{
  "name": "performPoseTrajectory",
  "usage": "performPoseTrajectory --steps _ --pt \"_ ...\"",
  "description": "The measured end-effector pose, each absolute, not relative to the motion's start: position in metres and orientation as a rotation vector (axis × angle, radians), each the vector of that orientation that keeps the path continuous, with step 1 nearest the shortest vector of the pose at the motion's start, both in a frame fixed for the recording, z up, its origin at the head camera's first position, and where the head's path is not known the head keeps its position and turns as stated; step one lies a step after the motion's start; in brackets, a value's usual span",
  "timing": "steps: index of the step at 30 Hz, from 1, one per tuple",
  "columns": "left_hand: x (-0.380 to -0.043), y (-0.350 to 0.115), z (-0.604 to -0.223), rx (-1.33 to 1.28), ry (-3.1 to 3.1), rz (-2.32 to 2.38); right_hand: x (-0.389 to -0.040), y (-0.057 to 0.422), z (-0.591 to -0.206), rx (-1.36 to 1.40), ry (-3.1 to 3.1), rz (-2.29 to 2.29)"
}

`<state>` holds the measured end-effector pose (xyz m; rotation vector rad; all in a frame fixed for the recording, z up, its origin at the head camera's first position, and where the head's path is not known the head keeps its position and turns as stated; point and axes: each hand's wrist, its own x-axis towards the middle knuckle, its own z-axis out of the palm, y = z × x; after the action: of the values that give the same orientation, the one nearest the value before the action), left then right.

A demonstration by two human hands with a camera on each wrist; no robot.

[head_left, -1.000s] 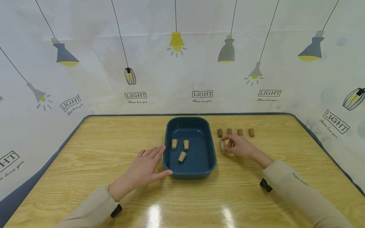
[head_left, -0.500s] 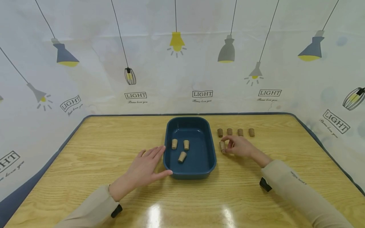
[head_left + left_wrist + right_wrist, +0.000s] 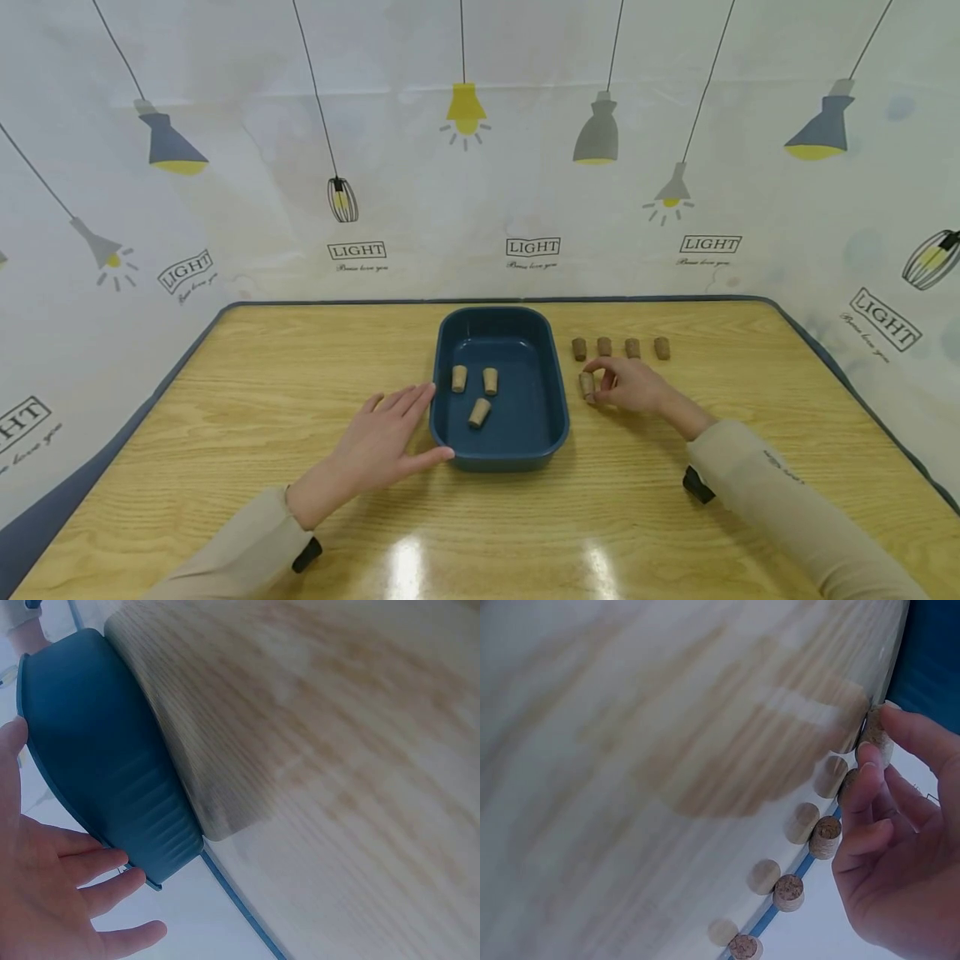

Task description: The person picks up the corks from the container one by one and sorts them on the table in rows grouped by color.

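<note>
A blue rectangular tray (image 3: pixel 525 457) stands mid-table with three cork stoppers (image 3: pixel 480 413) inside. My left hand (image 3: pixel 378 446) touches the tray's left rim, fingers straight and thumb at the near left corner. In the left wrist view the fingertips lie along the rim of the tray (image 3: pixel 97 742). To the right of the tray, my right hand (image 3: pixel 633 386) pinches a cork stopper (image 3: pixel 587 386) between thumb and fingers. The right wrist view shows this cork stopper (image 3: pixel 876 735) upright; whether its base meets the table is hard to tell.
Behind my right hand several cork stoppers (image 3: pixel 632 348) stand in a row on the wooden table (image 3: pixel 300 350). A white backdrop (image 3: pixel 420 192) printed with lamps rises at the table's far and side edges.
My right hand and the cork stopper it pinches have shifted very slightly to the right. The left hand and the tray have stayed still.
</note>
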<state>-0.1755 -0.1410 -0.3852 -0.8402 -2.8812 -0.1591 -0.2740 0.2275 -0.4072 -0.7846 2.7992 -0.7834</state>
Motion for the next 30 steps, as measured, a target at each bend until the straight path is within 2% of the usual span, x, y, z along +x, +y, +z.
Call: performPoseTrajectory --steps 12,19,30 --pt "-0.175 -0.141 -0.385 -0.832 -2.895 -0.158 -0.274 0.228 -0.394 -0.778 2.761 -0.83" --pt "-0.175 -0.142 -0.386 -0.839 -2.884 -0.162 -0.283 0.221 -0.369 -0.907 2.827 -0.839" --pt "-0.176 -0.142 -0.386 -0.845 -2.882 -0.174 -0.293 0.191 -0.333 -0.895 2.844 -0.798"
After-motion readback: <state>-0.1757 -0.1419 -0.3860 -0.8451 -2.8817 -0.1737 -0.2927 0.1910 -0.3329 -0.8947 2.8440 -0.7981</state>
